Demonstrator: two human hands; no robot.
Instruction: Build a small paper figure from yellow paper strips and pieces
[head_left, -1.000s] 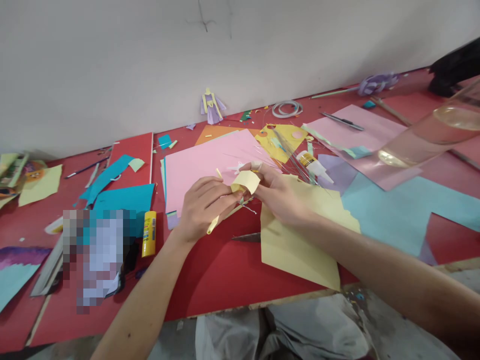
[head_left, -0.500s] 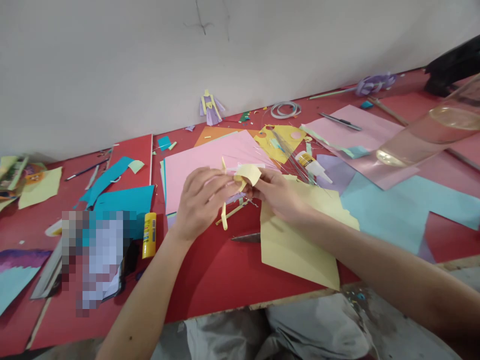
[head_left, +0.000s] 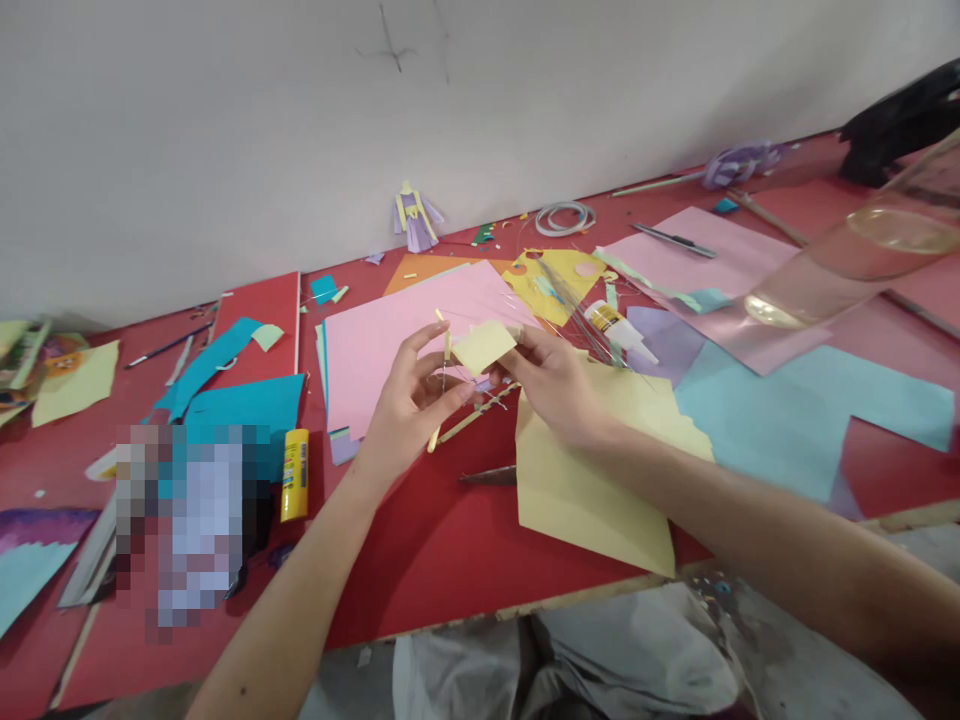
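Note:
My right hand (head_left: 555, 385) pinches a small pale yellow paper piece (head_left: 486, 346), its fingers closed along the right edge. Just left of it, my left hand (head_left: 416, 395) has its fingers curled round a thin yellow paper strip (head_left: 436, 432), which stands nearly upright between them. The left fingertips come close to the paper piece; whether they touch it is hard to see. Under my right wrist lies a large pale yellow sheet (head_left: 592, 480). A dark pointed blade (head_left: 487, 477) sticks out from beneath its left edge.
A yellow glue stick (head_left: 295, 475) stands left of my left forearm. Beyond my hands are pink sheets (head_left: 375, 345), a white glue bottle (head_left: 611, 328) and a small paper doll (head_left: 415, 220) against the wall. A cutter knife (head_left: 679, 241) and clear bottle (head_left: 847, 250) are at right.
The small yellow piece has turned flatter, its broad face now showing. My left fingers have spread from it and curl round the strip, the left hand turned more palm-up.

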